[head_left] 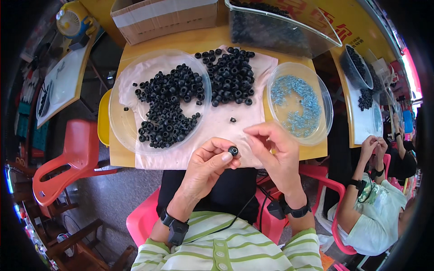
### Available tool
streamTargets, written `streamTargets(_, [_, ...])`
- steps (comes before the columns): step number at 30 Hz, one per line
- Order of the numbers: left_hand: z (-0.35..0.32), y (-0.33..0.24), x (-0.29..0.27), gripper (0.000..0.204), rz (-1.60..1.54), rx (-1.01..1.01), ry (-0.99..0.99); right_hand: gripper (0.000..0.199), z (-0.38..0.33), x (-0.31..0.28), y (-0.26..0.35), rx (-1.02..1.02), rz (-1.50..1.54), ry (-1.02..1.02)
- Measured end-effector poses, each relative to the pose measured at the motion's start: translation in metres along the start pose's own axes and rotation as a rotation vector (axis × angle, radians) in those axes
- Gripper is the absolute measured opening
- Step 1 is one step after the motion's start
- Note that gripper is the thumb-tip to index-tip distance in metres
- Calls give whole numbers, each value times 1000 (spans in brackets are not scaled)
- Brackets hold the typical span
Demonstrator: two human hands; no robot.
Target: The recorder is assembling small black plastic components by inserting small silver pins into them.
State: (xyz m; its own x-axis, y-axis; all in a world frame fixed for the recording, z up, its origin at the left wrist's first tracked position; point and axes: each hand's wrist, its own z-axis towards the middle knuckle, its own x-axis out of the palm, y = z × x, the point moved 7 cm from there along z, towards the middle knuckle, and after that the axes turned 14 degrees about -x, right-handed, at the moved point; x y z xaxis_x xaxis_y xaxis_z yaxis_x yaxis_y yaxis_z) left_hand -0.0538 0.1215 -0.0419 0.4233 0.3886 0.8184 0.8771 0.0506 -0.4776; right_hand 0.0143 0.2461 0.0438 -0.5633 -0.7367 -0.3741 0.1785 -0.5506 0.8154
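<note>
My left hand (203,160) pinches a round black bead-like piece (233,151) between thumb and forefinger, its hole turned up. Just to its right my right hand (281,156) hovers with thumb and forefinger slightly apart and nothing visible between them. Both are over the near edge of a pale pink cloth (214,135). A single small black piece (233,119) lies on the cloth beyond them. Farther back is a heap of larger black pieces (233,74). On the left, a round clear tray (118,128) holds black pieces in two joined heaps. A smaller clear tray (328,124) on the right holds tiny bluish clear pieces (298,104).
A cardboard box (167,22) and a clear bin (271,38) of black pieces stand along the table's far edge. An orange-red chair (74,149) is at left. At right, another person (373,212) sits with hands together near a tub (359,67) of black pieces.
</note>
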Motion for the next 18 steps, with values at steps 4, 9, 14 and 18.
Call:
streamTargets(4, [2,0,-7,17,-9,-3,14,13,16,11,-21,-120,-286,50])
streamTargets(9, [2,0,-4,16,24,-10,48,16,26,29,-28,-181,-395,182])
streamTargets(14, [3,1,-4,15,28,-19,55,18,20,37,-27,-200,-464,287])
streamTargets(18, [4,1,-2,15,53,-19,35,22,18,38,-20,-224,-548,302])
